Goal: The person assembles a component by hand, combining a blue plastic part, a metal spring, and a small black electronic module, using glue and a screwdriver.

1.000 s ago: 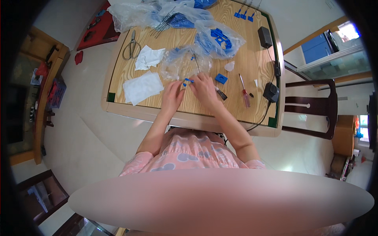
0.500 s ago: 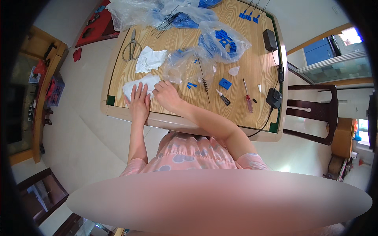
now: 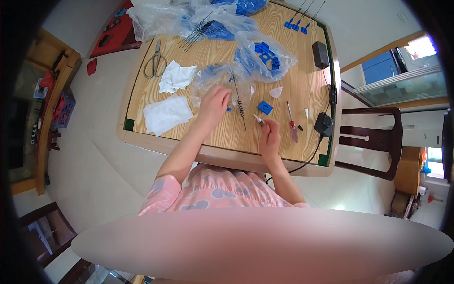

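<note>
The left hand (image 3: 213, 108) reaches over a clear bag (image 3: 203, 83); its fingers are bent together, but I cannot tell whether that grip has anything in it. The thin film could snag on those fingers and drag the small blue piece (image 3: 229, 109) just beside them, which could easily get lost under the plastic. Right of that, the black coiled wire (image 3: 240, 108) lies loose between the hands, so a careless sweep could knock it aside. The right hand (image 3: 270, 137) has its grip closed around a small tube (image 3: 259, 120) above the desk (image 3: 231, 146); with the nozzle seemingly uncovered, too hard a squeeze could push the contents out. Farther right, the screwdriver (image 3: 292, 125) could roll if the hand bumps it.

As for looks, the blue piece is tiny and partly hidden by the hand. The wire is slim, straight at both ends and wound into a spring midway, with its upper end over the bag. The tube has a pale, narrow tip pointing up and left, and a darker body mostly covered by fingers.
</note>
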`<state>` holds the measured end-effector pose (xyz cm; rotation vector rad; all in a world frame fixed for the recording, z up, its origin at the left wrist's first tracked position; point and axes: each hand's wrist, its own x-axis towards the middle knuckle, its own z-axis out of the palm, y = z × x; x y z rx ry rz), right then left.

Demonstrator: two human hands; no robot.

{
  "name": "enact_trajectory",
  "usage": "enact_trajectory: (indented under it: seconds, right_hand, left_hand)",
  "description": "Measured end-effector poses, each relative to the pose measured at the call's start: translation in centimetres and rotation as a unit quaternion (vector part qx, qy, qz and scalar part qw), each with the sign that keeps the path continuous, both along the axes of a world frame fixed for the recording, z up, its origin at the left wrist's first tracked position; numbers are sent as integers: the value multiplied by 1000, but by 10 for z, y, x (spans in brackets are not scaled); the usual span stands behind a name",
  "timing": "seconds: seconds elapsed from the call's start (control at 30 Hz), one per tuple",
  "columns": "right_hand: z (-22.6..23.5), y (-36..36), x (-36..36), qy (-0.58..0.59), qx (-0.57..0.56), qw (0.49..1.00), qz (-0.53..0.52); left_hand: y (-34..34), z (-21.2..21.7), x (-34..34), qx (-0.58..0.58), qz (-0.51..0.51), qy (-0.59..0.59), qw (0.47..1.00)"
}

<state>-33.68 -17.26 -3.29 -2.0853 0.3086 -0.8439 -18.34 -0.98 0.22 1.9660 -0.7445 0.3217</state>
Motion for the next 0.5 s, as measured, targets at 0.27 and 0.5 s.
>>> enact_trajectory:
  seconds: [0.27, 0.5]
  right_hand:
    - [-22, -28, -38, 39, 75, 995, -47]
    - [-21, -30, -36, 44, 106, 993, -31]
  left_hand:
    - [-49, -43, 68, 211, 59, 82, 972]
    - [-58, -38, 71, 283, 77, 87, 952]
